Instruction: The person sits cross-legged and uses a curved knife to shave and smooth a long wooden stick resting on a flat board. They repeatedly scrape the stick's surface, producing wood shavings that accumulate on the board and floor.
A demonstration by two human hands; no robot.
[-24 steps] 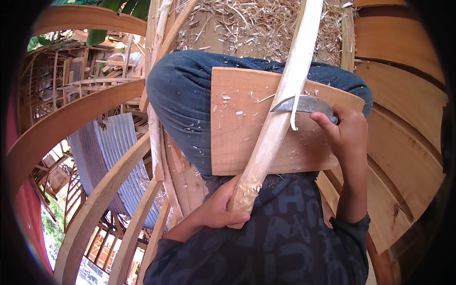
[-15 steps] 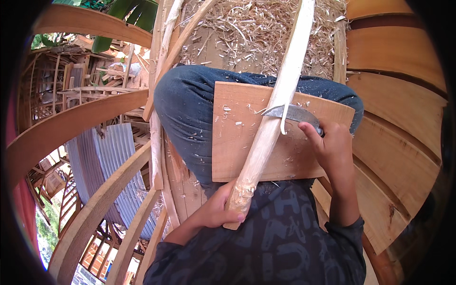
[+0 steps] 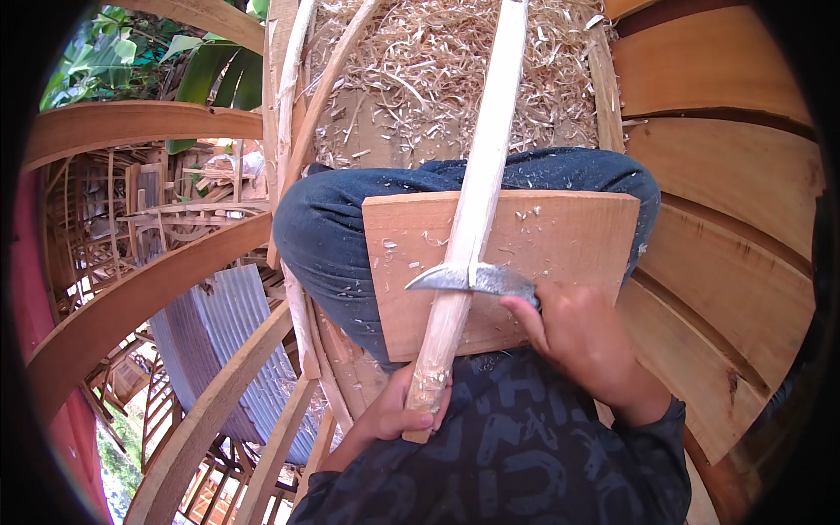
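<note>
A long pale wooden pole (image 3: 481, 179) slants from my waist up and away past my knees. My left hand (image 3: 400, 407) is closed around its rough near end. My right hand (image 3: 573, 328) grips a curved knife (image 3: 472, 278), its handle hidden in my fist. The grey blade lies across the pole, with a thin curled shaving (image 3: 473, 267) at the cut. Beneath the pole, a flat square wooden board (image 3: 551, 241) rests over my lap, with small chips scattered on it.
Wood shavings (image 3: 394, 87) cover the plank floor beyond my knees. Long sticks (image 3: 328, 87) lie along the left side. Curved wooden slats (image 3: 149, 289) stand at left, with corrugated metal sheets (image 3: 236, 332) below. Wide wooden boards (image 3: 726, 236) line the right.
My right hand has drawn the knife down the pole toward me. The pole stands somewhat steeper in view, and the whole scene has shifted slightly as my head moved.
</note>
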